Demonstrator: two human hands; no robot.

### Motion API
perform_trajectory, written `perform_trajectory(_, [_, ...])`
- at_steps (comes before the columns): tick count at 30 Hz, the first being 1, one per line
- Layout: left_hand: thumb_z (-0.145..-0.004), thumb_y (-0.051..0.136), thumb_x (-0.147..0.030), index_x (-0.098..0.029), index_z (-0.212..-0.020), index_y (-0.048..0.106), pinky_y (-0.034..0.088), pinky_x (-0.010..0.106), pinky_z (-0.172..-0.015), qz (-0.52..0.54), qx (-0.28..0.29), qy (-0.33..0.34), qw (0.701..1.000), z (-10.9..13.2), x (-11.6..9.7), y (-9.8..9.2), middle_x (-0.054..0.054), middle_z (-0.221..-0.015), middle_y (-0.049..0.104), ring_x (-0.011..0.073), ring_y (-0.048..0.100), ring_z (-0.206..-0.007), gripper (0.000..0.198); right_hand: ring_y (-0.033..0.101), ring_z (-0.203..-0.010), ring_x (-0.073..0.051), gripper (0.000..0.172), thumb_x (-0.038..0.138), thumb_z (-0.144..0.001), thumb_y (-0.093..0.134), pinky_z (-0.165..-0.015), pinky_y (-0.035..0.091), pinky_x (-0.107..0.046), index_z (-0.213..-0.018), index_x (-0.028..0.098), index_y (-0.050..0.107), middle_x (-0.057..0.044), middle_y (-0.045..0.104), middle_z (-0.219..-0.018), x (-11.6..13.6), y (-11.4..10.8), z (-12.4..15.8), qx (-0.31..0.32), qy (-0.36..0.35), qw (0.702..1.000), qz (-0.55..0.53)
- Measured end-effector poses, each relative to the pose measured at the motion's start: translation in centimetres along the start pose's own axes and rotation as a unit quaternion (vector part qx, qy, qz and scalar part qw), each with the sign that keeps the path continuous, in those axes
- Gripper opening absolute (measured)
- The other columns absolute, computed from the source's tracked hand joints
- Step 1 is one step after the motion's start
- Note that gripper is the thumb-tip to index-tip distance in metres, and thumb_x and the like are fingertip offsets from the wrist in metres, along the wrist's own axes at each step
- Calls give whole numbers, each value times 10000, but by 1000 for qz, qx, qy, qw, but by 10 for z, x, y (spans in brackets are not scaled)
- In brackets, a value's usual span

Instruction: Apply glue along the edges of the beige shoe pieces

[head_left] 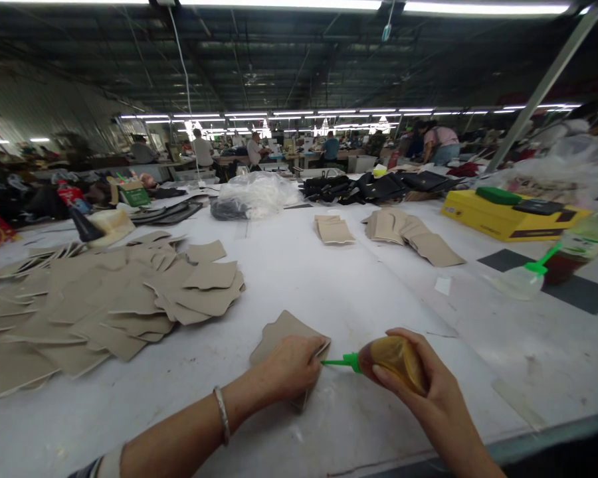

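Observation:
My right hand (418, 385) is wrapped round a small squeeze bottle (393, 358) of amber glue with a green nozzle. The nozzle tip points left at the edge of a tan cut piece (279, 332) lying on the white table (359, 292). My left hand (292, 365) rests on that piece with its fingers curled down on it, pressing it to the table. A metal bangle sits on my left wrist.
A wide heap of tan cut pieces (104, 299) covers the left of the table. Smaller stacks (413, 232) lie at the back centre. A yellow box (503, 212), another glue bottle (525, 275), a plastic bag (254, 196) and black pieces stand farther back. Other people work at distant tables.

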State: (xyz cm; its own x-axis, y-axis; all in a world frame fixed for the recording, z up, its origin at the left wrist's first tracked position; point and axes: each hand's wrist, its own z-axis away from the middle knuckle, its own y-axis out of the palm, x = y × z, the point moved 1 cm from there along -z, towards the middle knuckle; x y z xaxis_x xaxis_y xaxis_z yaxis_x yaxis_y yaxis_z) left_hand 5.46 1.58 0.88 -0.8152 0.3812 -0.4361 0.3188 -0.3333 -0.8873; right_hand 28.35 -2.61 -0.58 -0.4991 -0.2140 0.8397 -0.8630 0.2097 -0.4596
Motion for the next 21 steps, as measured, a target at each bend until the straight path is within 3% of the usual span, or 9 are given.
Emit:
perform_trajectory(3, [-821, 401, -114, -260, -971, 595, 447, 255, -748, 3, -9, 29, 1000, 0, 2, 1, 14, -904, 697, 182, 630, -840, 286, 606, -817, -222, 487, 507, -785, 708, -722, 473, -298, -1148, 247, 515, -1, 612, -953, 1, 1, 2, -3, 18, 1000, -19])
perform_trajectory(9, [-850, 407, -127, -297, -1149, 585, 455, 268, -841, 18, 7, 2, 1000, 1, 3, 0, 14, -1016, 698, 196, 618, -963, 387, 593, -767, -228, 460, 482, -762, 697, -707, 437, -307, -1120, 243, 536, 14, 617, -874, 11, 6, 12, -2, 51, 996, -73])
perform_trajectory(13, [-861, 386, -133, -286, -1219, 554, 452, 277, -886, 31, -3, 26, 999, 0, 5, 2, 26, -1103, 687, 198, 618, -1009, 424, 589, -780, -230, 456, 474, -755, 698, -711, 433, -307, -1114, 241, 538, 9, 615, -886, 13, 7, 16, -5, 58, 995, -78])
perform_trajectory(21, [-869, 375, -131, -274, -1241, 533, 430, 281, -942, 39, 9, 24, 999, 2, 5, 3, 22, -1203, 655, 192, 598, -1079, 429, 593, -763, -226, 443, 465, -753, 693, -706, 447, -294, -1104, 237, 550, 9, 619, -872, 12, 10, 26, -8, 67, 993, -94])
